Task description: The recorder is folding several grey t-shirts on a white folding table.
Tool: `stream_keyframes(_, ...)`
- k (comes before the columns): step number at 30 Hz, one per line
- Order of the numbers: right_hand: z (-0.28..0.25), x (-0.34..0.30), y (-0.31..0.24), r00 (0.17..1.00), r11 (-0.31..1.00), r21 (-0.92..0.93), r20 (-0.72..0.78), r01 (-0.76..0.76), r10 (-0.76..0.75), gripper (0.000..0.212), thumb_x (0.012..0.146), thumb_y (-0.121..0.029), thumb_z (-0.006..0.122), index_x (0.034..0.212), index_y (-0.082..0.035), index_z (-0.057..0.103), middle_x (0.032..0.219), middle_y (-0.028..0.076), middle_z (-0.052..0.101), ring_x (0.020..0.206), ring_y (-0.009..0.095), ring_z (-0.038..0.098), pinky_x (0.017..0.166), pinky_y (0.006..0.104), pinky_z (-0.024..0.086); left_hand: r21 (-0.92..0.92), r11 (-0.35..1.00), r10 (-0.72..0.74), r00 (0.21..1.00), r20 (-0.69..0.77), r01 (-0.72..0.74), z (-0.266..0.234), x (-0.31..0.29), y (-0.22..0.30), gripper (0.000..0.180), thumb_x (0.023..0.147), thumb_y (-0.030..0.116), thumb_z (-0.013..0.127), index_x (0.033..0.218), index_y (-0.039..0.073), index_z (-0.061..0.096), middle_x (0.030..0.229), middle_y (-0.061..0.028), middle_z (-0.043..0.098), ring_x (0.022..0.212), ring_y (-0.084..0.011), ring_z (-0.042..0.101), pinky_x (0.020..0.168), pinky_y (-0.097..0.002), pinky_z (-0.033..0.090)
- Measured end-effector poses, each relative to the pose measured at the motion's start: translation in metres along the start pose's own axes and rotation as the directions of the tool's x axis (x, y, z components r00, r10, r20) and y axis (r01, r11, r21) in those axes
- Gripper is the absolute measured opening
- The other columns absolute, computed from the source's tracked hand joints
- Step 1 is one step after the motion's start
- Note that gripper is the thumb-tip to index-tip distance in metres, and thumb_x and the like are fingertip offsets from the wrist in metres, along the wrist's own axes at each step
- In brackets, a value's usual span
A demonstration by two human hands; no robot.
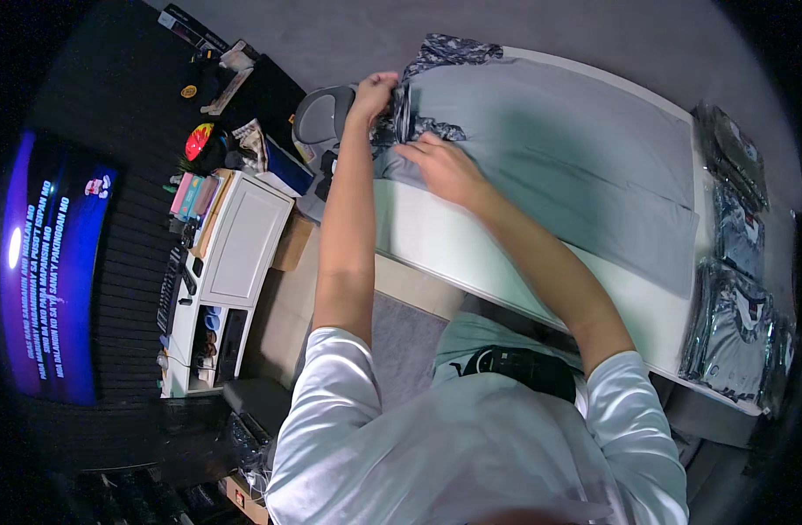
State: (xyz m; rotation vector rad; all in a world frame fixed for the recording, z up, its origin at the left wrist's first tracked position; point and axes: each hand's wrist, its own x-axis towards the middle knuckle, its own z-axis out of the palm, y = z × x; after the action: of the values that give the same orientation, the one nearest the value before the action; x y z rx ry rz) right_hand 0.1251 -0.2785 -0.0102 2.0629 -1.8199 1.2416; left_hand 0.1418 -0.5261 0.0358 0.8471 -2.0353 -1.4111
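In the head view, the grey shirt (pixel 567 131) lies spread on the white table (pixel 436 232). Left hand (pixel 376 91) and right hand (pixel 446 169) are at its dark end (pixel 404 112); whether they pinch, I cannot tell. The step seems straightening; next calls for even, gentle handling.

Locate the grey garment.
In the head view, the grey garment lies spread on the white table, upper right of centre, its patterned end by the left hand and right hand.
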Motion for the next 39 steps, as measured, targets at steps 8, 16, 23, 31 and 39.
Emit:
stream_keyframes(8,-0.002,0.004,0.011,0.976,0.966,-0.151,-0.094,-0.212,0.199,0.047,0.079,-0.001,0.060,0.125,-0.009,0.062,0.127,0.004,0.062,0.119,0.026,0.052,0.100,0.0386,0.045,-0.608,0.779,-0.194,0.981,-0.006,0.151,-0.024,-0.005,-0.020,0.031,0.102,0.011,0.037,0.126,0.011,0.055,0.097,-0.0079,0.062,0.080,-0.0217,0.062,0.062,-0.0386,0.054)
stream_keyframes(16,0.003,0.005,0.013,0.980,0.965,-0.243,-0.196,-0.095,0.047,0.027,0.082,-0.007,0.059,0.107,-0.011,0.071,0.122,0.001,0.066,0.119,0.023,0.054,0.096,0.0395,0.046,-0.039,0.925,-0.370,0.920,0.131,0.378,-0.062,-0.032,-0.010,0.051,0.092,0.039,0.068,0.130,0.010,0.052,0.110,-0.0061,0.063,0.089,-0.0135,0.064,0.060,-0.0258,0.057)
stream_keyframes(23,-0.009,0.008,0.018,0.913,0.987,0.009,-0.379,-0.161,0.152,0.017,0.079,-0.011,0.061,0.091,-0.009,0.073,0.102,0.004,0.071,0.103,0.023,0.060,0.091,0.0401,0.047,0.157,0.953,-0.265,0.964,0.008,0.260,-0.080,-0.064,-0.010,0.052,0.079,0.005,0.078,0.125,0.005,0.052,0.103,-0.0089,0.065,0.080,-0.0131,0.064,0.056,-0.0225,0.056)
stream_keyframes(31,-0.010,0.004,0.017,0.959,0.984,0.083,-0.227,-0.156,0.171,0.017,0.075,-0.017,0.064,0.088,-0.010,0.072,0.099,0.006,0.069,0.103,0.024,0.058,0.093,0.0406,0.046,0.744,0.665,0.029,0.994,-0.104,0.058,-0.086,-0.058,-0.034,0.046,0.091,0.032,0.062,0.125,0.001,0.062,0.117,-0.0255,0.065,0.112,-0.0371,0.062,0.096,-0.0417,0.048)
stream_keyframes(39,0.002,0.001,0.026,0.937,0.901,-0.256,-0.110,-0.350,0.332,0.036,0.080,-0.026,0.062,0.110,-0.009,0.072,0.125,0.008,0.062,0.120,0.026,0.050,0.099,0.0461,0.039,0.634,0.746,-0.101,0.976,-0.194,0.203,-0.067,-0.053,-0.093,0.078,0.094,0.063,0.040,0.127,-0.006,0.058,0.131,-0.0316,0.054,0.129,-0.0418,0.048,0.108,-0.0424,0.036)
